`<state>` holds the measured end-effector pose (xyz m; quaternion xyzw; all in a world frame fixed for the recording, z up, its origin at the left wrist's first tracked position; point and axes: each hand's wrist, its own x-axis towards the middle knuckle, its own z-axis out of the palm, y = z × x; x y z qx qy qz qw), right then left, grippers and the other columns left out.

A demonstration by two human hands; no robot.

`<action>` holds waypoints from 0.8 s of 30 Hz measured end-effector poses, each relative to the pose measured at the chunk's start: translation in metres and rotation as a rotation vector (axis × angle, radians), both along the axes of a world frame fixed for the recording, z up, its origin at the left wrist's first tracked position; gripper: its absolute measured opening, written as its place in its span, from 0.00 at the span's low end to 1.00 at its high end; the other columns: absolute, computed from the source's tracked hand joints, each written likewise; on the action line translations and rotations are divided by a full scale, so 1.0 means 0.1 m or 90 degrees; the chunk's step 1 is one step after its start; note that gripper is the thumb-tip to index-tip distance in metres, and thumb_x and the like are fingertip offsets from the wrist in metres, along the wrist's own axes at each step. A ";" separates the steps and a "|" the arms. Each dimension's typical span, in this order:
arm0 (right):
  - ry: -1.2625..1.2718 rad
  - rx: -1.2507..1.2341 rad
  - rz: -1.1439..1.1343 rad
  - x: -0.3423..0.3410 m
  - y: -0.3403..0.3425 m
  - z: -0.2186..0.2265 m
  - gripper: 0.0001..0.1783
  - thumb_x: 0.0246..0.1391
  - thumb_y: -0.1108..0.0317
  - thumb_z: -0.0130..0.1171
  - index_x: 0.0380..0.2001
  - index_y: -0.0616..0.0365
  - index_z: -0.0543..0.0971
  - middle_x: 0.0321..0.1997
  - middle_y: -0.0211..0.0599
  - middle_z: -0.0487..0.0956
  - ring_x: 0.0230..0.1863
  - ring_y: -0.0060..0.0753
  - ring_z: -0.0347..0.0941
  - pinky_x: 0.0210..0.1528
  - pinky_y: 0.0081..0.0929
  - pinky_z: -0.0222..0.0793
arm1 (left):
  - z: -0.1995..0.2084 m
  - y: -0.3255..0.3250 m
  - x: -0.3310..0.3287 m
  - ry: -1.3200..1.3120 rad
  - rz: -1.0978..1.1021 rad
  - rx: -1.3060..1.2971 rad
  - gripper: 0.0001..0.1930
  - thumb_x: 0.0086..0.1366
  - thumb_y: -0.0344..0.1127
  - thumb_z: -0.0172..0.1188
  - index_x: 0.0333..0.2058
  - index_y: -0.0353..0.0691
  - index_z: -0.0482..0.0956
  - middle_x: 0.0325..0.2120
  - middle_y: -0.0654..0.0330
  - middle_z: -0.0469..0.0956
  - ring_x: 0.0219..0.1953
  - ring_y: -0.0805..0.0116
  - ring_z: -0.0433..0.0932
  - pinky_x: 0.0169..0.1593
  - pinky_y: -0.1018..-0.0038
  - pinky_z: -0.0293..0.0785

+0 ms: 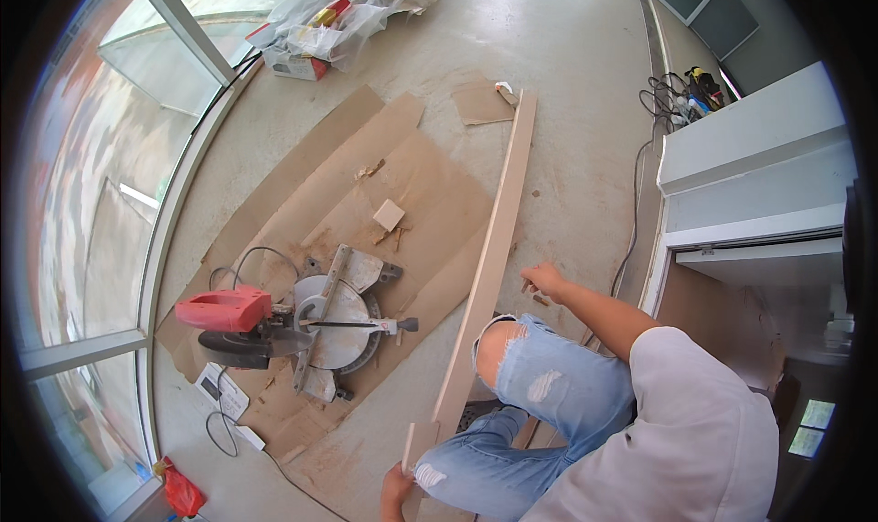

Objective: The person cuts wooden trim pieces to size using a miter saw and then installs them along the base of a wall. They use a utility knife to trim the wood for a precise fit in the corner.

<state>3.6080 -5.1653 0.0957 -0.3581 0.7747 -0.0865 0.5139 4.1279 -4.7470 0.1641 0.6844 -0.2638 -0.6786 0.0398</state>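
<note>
A long pale wooden board point(491, 258) runs from beside my knees away up the floor. At its near end a short flat piece of the same wood point(418, 441) lies against it. My left hand point(396, 491) is closed on that short piece, its fingers partly hidden by the wood. Right of the long board, my right hand point(545, 279) hangs above the floor, apart from the board. Its fingers are curled together around something small that I cannot make out. My bent knee in ripped jeans point(558, 376) rests close to the board.
A red and grey mitre saw point(224, 311) stands on flattened cardboard point(439, 188) at the left, with sawdust and offcuts, including a square wood block point(389, 215). Glass doors point(151, 156) line the left side. Plastic-wrapped boxes point(343, 23) sit at the back. A cable point(633, 220) trails along the right.
</note>
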 end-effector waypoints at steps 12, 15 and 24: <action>-0.298 0.118 -0.137 0.56 -0.18 2.39 0.10 0.52 0.66 0.57 0.22 0.60 0.76 0.22 0.38 0.79 0.17 0.25 0.72 0.13 0.25 0.58 | 3.93 -1.32 -0.08 -0.221 -0.242 -0.018 0.33 0.52 0.43 0.76 0.52 0.30 0.75 0.37 0.38 0.84 0.41 0.43 0.85 0.44 0.56 0.80; -0.454 0.224 -0.309 0.83 -0.02 2.85 0.08 0.52 0.66 0.57 0.23 0.57 0.75 0.22 0.35 0.78 0.17 0.23 0.70 0.11 0.20 0.54 | 5.26 -1.56 -0.84 -0.324 -0.350 -0.036 0.29 0.60 0.45 0.72 0.52 0.31 0.74 0.36 0.44 0.84 0.40 0.48 0.85 0.42 0.57 0.79; -0.635 0.307 -0.437 0.65 0.80 4.44 0.14 0.58 0.55 0.64 0.23 0.49 0.77 0.20 0.25 0.74 0.17 0.17 0.67 0.12 0.16 0.47 | 7.04 -1.17 -0.89 -0.301 -0.415 -0.063 0.29 0.65 0.46 0.65 0.55 0.30 0.70 0.42 0.36 0.79 0.45 0.40 0.80 0.44 0.47 0.76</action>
